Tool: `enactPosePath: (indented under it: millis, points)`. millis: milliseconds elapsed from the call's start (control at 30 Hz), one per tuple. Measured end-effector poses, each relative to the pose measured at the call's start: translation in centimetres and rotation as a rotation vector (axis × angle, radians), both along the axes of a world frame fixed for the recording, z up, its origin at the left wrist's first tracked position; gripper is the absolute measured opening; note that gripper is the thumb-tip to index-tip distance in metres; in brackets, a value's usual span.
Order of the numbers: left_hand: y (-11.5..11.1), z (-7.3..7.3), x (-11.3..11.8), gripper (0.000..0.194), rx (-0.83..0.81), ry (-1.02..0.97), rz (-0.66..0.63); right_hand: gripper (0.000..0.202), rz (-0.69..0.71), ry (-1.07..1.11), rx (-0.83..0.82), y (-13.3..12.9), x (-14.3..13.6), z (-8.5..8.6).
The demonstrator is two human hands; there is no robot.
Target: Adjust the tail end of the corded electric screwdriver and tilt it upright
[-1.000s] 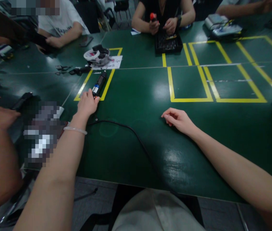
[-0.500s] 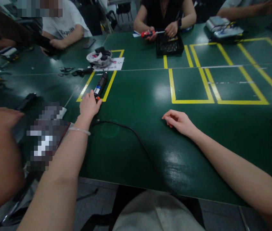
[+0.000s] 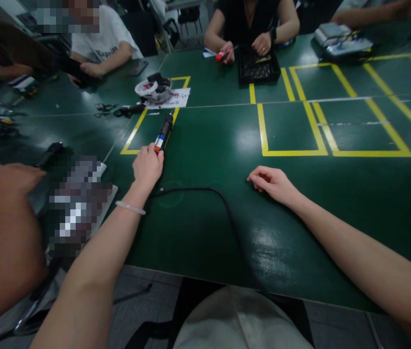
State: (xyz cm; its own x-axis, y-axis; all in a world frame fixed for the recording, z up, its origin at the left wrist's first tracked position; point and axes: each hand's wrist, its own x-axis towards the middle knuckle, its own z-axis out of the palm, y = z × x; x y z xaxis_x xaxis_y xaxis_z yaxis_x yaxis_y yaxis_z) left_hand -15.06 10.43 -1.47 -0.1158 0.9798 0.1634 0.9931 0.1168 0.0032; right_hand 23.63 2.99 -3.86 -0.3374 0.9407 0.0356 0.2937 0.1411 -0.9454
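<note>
My left hand (image 3: 148, 166) is wrapped round the near end of a black electric screwdriver (image 3: 164, 132) with a blue and white label and an orange part by my fingers. Its far end points away, over the right strip of a yellow tape frame. A black cable (image 3: 205, 188) runs from near my left wrist across the green table (image 3: 205, 232) to its front edge. My right hand (image 3: 271, 183) rests on the table to the right, fingers curled together; what they hold, if anything, is hidden.
Tape rolls (image 3: 153, 89) lie on a paper (image 3: 180, 98) beyond the screwdriver. Across the table a person holds a red tool (image 3: 223, 54) beside a black tray (image 3: 258, 65). Another person's arm (image 3: 12, 218) is at the left. A silver device (image 3: 341, 39) stands at the back right.
My left hand and the screwdriver have shifted right, onto the tape frame's right strip. The cable's bend has moved right. My right hand has stayed nearly still.
</note>
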Motion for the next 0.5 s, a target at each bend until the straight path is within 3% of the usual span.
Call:
enactPosePath:
  millis: [200, 500]
  points:
    - [-3.3, 0.1, 4.6, 0.052, 0.019, 0.073, -0.112, 0.033, -0.005, 0.002, 0.021, 0.1, -0.1, 0.0]
    - [-7.3, 0.5, 12.4, 0.052, -0.004, 0.106, -0.365, 0.017, -0.018, -0.02, 0.157, 0.1, -0.3, -0.4]
